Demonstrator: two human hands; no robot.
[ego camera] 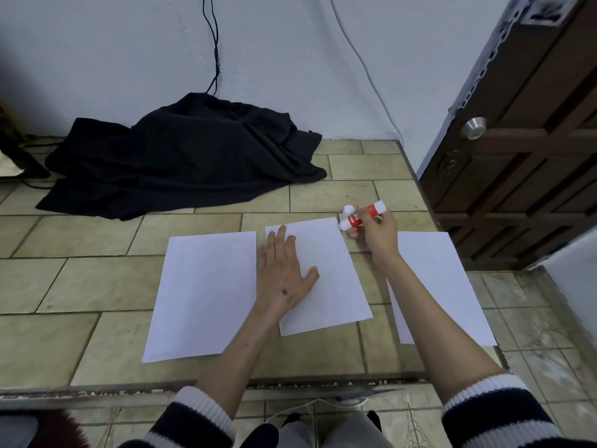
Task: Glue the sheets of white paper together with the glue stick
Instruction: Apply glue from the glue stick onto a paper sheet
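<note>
Three white paper sheets lie side by side on the tiled table: a left sheet (203, 292), a middle sheet (332, 286) and a right sheet (442, 279). My left hand (284, 273) rests flat, fingers spread, on the left part of the middle sheet. My right hand (374, 232) holds a red-and-white glue stick (363, 215) just past the middle sheet's far right corner, its white tip pointing down-left at that corner. A small white cap (348, 209) sits on the table next to the stick.
A heap of black cloth (190, 156) covers the table's far left. The table's right edge (423, 195) runs close to a brown wooden door (523, 140). The front edge (193, 388) is near my sleeves. Cables hang on the wall.
</note>
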